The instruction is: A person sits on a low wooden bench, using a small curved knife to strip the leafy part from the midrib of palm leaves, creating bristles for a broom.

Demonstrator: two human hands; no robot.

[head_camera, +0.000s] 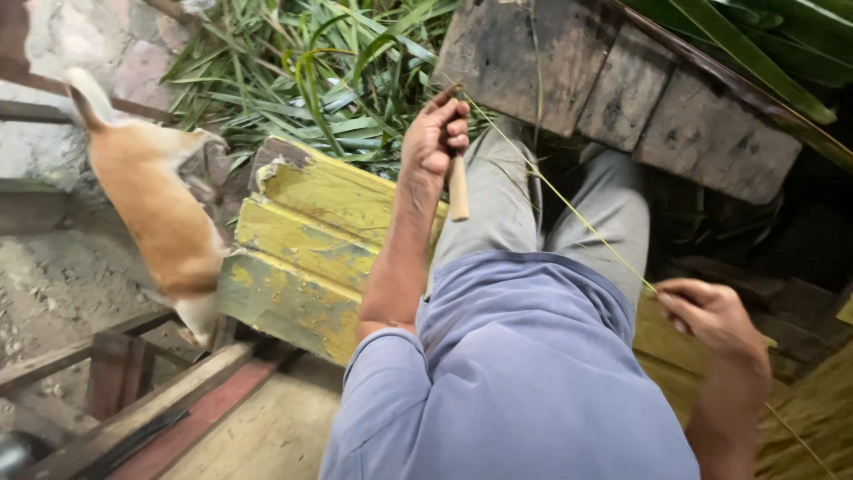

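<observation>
Wooden-handled tool [458, 188] is sitting in left hand [435, 138], fingers clamped on it; right hand [711, 313] is pinching thin strip [569, 209], running taut between both hands.

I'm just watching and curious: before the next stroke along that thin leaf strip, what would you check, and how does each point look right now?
1. Left hand closed on the wooden-handled tool: ok.
2. Right hand pinching the thin leaf strip: ok.
3. Strip stretched straight between both hands: ok.
4. Blade edge meeting the strip: cannot tell, hidden by the fingers.
5. Cat apart from the hands, beside the yellow wooden bench: ok.
6. Legs lie right under the strip: not ok.
</observation>
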